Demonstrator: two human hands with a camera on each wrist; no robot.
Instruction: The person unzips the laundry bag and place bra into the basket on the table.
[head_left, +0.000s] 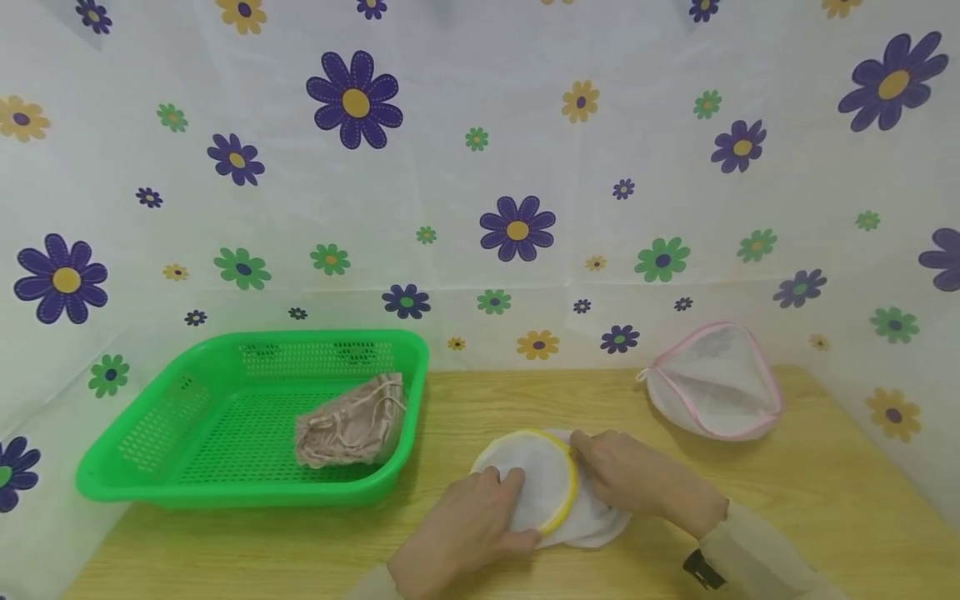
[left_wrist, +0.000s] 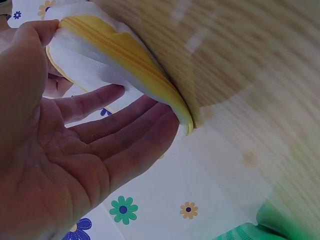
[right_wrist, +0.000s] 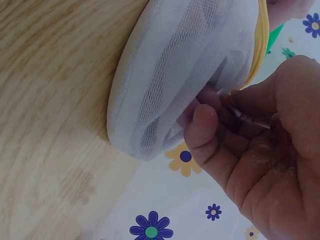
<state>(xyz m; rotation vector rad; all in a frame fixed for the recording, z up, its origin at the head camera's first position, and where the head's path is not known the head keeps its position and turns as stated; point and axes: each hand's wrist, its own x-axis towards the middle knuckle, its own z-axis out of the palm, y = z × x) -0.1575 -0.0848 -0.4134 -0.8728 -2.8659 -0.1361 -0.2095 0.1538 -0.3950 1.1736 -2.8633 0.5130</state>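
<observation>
A white mesh laundry bag [head_left: 543, 479] with a yellow zippered band round its end lies on the wooden table before me. My left hand [head_left: 476, 521] grips the near left of the bag; in the left wrist view its thumb touches one part of the yellow band [left_wrist: 117, 47] and the fingers bear against the other side. At the far right of the band, my right hand [head_left: 637, 475] pinches the bag's edge. Seen from the right wrist, its fingers are curled beside the sagging white mesh [right_wrist: 165, 75], and the pinched spot is partly hidden behind them.
To the left stands a green plastic basket [head_left: 247, 492], holding a beige drawstring pouch [head_left: 352, 425] at its right side. Another white mesh bag with pink trim [head_left: 712, 387] sits at the back right of the table [head_left: 810, 500]. A flowered sheet [head_left: 450, 183] hangs behind.
</observation>
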